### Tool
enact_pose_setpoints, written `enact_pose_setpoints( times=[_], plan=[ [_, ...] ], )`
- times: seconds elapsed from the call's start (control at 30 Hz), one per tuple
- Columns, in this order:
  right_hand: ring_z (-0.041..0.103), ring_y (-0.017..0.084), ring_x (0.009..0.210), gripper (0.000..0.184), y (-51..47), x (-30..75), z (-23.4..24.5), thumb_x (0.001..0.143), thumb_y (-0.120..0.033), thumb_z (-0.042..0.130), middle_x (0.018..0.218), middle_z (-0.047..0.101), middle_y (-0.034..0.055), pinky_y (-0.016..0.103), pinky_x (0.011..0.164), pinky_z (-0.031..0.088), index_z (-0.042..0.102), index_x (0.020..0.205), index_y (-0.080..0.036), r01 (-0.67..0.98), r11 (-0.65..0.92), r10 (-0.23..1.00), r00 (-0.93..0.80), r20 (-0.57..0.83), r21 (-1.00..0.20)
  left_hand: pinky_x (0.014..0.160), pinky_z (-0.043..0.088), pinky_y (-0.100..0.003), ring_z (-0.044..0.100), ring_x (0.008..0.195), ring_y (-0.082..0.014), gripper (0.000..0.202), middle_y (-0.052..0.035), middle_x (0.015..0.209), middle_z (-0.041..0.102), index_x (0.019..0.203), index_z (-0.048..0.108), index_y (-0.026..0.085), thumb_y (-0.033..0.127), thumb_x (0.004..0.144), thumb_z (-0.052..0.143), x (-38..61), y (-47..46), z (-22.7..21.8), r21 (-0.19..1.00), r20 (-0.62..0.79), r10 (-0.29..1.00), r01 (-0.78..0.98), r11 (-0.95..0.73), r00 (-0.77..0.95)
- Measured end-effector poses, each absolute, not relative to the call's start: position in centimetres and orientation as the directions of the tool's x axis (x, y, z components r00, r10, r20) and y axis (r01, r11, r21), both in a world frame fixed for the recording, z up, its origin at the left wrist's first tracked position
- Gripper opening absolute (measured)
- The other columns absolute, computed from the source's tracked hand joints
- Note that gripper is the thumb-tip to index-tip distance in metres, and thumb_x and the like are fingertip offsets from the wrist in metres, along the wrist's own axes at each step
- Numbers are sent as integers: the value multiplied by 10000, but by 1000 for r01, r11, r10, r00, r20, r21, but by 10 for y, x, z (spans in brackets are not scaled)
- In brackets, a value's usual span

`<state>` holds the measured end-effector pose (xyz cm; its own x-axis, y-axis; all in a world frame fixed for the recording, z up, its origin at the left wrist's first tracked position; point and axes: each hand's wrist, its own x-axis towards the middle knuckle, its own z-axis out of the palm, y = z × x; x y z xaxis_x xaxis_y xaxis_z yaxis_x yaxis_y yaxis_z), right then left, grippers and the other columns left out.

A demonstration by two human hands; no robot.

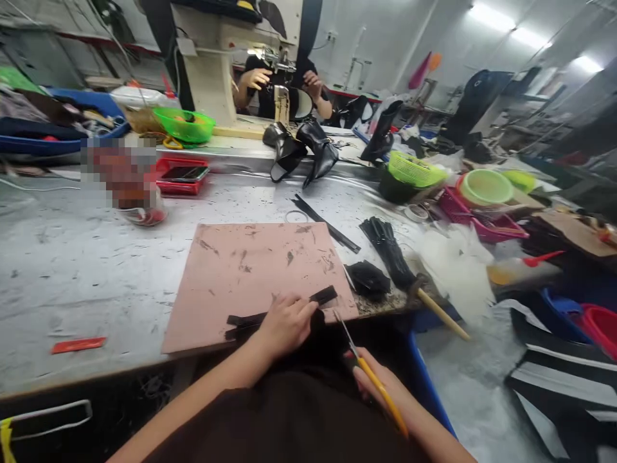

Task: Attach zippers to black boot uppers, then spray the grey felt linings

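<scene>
Black strips point(243, 321): lying along the near edge of the pink board point(255, 257), with one end jutting out toward the board's right side.
Left hand point(288, 325): fingers drawn together over the strips, pinching near that end; probably held so close to keep the material from shifting.
Right hand point(385, 373): curled around the yellow handle of the scissors point(378, 389), low and just off the near edge of the board, perhaps for room to work the handles.
Blades point(348, 334): aimed away from the body, tips just beside the jutting end; spread between them too fine to tell.
Board: flat at the near edge of the table point(110, 276), likely to spare the top underneath.
Right of the board: a small black pile point(369, 280), a bundle of thin black straps point(388, 251) and a hammer point(441, 313), apparently grouped for easy reach.
Far right corner: a long dark strip point(328, 225) slanting past, seemingly out of the way.
Farther back: black boots point(318, 151) before a pale sewing machine point(207, 71); a phone point(184, 172) in a red tray point(179, 188), perhaps kept from the scraps.
Beyond the machine: a co-worker's raised hands point(255, 78).
</scene>
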<state>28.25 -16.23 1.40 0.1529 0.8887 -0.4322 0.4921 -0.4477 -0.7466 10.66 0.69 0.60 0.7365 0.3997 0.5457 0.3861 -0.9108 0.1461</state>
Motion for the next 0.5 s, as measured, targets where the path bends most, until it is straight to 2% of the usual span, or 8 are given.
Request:
enact_pose_setpoints(
  times=[0.1,0.23,0.5],
  plan=[
    [502,123,519,426,-144,280,25,825,-546,379,613,461,-52,253,551,427,454,1104,-234,561,-408,901,121,-417,-721,819,376,-314,529,899,-185,261,-25,901,654,1012,560,172,143,760,500,108,8,7,143,597,375,366,-920,709],
    [493,127,547,383,-119,271,30,841,-502,391,620,465,-41,238,536,403,464,1090,-220,613,-363,921,120,-371,-702,800,389,-310,542,878,-182,251,-19,847,653,980,564,180,126,742,504,107,7,9,153,590,397,385,-910,703],
    [401,98,451,382,-108,263,26,821,-543,416,547,389,-58,209,441,345,524,949,-200,537,-354,935,198,-294,-766,792,408,-326,553,898,-197,240,-32,846,661,969,567,179,127,748,490,108,9,8,152,565,398,384,-911,722]
  ],
)
